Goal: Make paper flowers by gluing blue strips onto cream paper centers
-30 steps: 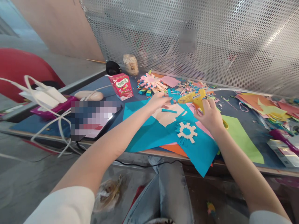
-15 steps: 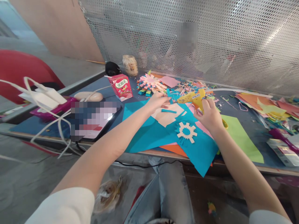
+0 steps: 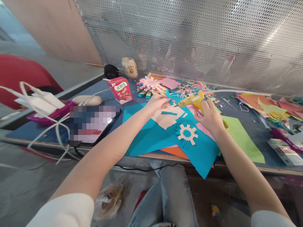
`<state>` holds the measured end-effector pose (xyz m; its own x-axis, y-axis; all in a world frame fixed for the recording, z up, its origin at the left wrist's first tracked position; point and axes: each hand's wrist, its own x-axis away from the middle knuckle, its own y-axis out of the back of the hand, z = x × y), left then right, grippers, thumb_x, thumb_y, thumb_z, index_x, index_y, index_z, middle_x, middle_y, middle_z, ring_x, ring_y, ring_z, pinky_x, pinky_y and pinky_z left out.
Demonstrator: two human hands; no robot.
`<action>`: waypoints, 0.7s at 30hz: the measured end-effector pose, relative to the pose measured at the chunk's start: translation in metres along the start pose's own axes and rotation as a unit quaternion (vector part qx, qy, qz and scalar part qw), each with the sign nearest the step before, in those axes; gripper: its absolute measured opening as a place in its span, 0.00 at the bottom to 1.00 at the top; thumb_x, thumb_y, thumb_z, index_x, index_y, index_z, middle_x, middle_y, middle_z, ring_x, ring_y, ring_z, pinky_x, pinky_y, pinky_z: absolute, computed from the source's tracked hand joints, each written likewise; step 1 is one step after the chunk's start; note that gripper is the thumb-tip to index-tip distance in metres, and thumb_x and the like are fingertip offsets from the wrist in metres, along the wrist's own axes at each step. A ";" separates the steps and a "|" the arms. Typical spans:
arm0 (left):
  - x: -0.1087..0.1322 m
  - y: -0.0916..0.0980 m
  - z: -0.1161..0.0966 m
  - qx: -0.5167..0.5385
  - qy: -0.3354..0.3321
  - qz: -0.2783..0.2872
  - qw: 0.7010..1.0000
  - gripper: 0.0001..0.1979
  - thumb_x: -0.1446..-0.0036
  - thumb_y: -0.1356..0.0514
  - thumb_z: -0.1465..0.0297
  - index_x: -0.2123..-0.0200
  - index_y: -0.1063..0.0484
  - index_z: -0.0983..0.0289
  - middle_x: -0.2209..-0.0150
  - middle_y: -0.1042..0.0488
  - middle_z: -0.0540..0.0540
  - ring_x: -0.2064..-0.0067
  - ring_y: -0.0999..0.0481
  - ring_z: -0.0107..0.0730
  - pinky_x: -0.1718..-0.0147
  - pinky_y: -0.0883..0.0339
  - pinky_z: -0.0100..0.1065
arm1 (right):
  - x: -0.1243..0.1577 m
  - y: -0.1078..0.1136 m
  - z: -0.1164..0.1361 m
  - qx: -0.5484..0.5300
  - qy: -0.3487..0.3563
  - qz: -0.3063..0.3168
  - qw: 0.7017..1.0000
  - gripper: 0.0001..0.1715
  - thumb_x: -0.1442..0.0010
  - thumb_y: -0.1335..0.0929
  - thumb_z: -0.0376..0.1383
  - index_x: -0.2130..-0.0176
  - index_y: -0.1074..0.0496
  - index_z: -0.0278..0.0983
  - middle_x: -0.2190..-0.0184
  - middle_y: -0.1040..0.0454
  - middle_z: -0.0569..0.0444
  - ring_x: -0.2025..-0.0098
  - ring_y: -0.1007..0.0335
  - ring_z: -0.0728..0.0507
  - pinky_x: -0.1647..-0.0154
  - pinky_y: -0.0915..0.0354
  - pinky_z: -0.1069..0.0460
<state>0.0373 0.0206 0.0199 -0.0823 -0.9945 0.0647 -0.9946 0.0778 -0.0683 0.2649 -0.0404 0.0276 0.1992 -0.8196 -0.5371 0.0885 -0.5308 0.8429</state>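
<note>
"How far along are you?"
"The cream notched ring (image 3: 193,135) is cut, lying on the blue sheet (image 3: 144,138)."
"Your hands?"
"My left hand (image 3: 157,103) pinches a blue strip (image 3: 168,94), fingertips nearly together. My right hand (image 3: 209,116) is wrapped round the yellow glue gun (image 3: 193,101), nozzle just beside that strip; I can't tell if they touch."
"What's left?"
"Gluing, I'd judge: another strip (image 3: 169,113) lies loose on the cream paper (image 3: 165,122)."
</note>
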 end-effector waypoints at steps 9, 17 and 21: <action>0.002 0.001 0.005 -0.069 -0.061 0.001 0.996 0.14 0.59 0.32 0.62 0.70 0.26 0.64 0.69 0.25 0.51 0.65 0.27 0.27 0.67 0.36 0.27 | -0.008 -0.005 -0.024 -0.036 -0.167 0.062 0.983 0.27 0.47 0.37 0.51 0.59 0.34 0.32 0.63 0.27 0.41 0.62 0.29 0.36 0.67 0.37 0.48; 0.019 -0.008 -0.003 -0.057 -0.133 0.067 0.987 0.19 0.62 0.31 0.63 0.66 0.27 0.65 0.70 0.24 0.52 0.67 0.26 0.28 0.64 0.33 0.31 | -0.009 -0.015 -0.030 0.006 -0.211 0.066 0.975 0.32 0.46 0.36 0.53 0.57 0.29 0.28 0.58 0.28 0.32 0.52 0.34 0.27 0.55 0.42 0.34; 0.033 -0.016 -0.007 -0.135 -0.152 0.119 0.972 0.23 0.61 0.31 0.62 0.61 0.30 0.65 0.73 0.25 0.51 0.68 0.25 0.31 0.67 0.33 0.31 | -0.010 -0.010 -0.014 -0.139 -0.039 -0.029 0.989 0.22 0.43 0.36 0.50 0.59 0.27 0.37 0.58 0.27 0.43 0.53 0.35 0.36 0.52 0.42 0.39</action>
<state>0.0502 -0.0124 0.0305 -0.3301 -0.9179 -0.2203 -0.9335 0.2827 0.2207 0.2753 -0.0237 0.0250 0.1118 -0.8097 -0.5761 0.3639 -0.5061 0.7820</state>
